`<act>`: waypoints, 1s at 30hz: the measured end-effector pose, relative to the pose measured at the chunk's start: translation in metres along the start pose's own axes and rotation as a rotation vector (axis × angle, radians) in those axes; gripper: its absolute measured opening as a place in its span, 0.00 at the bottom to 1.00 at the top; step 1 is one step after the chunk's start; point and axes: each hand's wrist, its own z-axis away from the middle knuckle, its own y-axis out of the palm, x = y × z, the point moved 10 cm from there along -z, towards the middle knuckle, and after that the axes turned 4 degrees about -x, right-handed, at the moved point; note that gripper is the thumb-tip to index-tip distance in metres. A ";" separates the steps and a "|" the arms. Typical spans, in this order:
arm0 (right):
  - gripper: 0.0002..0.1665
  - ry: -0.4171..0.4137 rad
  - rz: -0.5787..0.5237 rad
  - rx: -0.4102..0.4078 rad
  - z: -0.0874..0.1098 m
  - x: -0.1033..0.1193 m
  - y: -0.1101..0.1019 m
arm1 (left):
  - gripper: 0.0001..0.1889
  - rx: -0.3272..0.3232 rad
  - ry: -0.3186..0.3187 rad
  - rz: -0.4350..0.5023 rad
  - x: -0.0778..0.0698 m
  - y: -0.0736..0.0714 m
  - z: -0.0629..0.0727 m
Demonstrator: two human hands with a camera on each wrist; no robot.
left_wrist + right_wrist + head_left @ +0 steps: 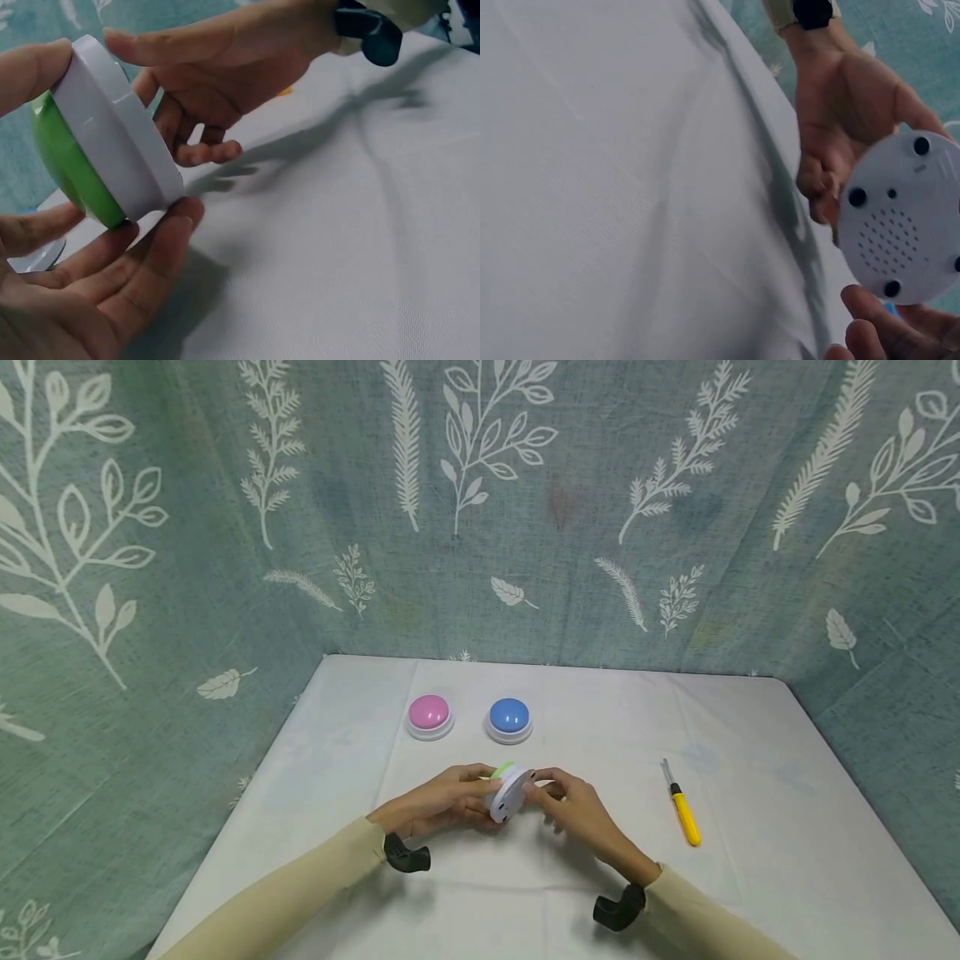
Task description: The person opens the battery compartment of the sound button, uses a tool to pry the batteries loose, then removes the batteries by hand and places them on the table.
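Note:
My left hand (450, 797) grips a round push button (512, 793) with a white base and green dome, tilted on its edge above the table. In the left wrist view, the green dome (71, 161) faces my left palm, and the fingers hold its rim. The flat underside (900, 244) faces right, with dark round feet and a patch of small holes. My right hand (577, 810) is at that underside, thumb and index fingertips right at the upper edge, other fingers loosely bent.
Behind the hands, a pink push button (429, 714) and a blue push button (509, 718) stand on the white-covered table (750, 827). A screwdriver (684, 814) with a yellow handle lies to the right. Patterned green cloth (562, 568) hangs behind the table.

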 end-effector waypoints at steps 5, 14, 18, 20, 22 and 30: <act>0.44 -0.014 -0.030 0.036 0.006 0.001 0.011 | 0.37 -0.019 0.048 0.007 -0.005 0.004 0.000; 0.53 -0.098 0.050 -0.004 0.008 0.013 0.009 | 0.37 -0.020 0.091 -0.074 -0.005 0.004 -0.002; 0.52 -0.148 0.102 0.031 0.008 0.020 0.007 | 0.31 -0.003 0.113 -0.114 -0.009 0.002 -0.002; 0.51 -0.175 0.104 0.056 0.008 0.023 0.005 | 0.30 -0.001 0.131 -0.134 -0.012 0.000 -0.002; 0.51 -0.214 0.099 0.078 0.008 0.025 0.004 | 0.31 0.002 0.155 -0.162 -0.016 -0.001 -0.002; 0.46 -0.275 0.047 0.094 0.006 0.025 -0.006 | 0.42 0.004 0.195 -0.242 -0.020 -0.001 0.000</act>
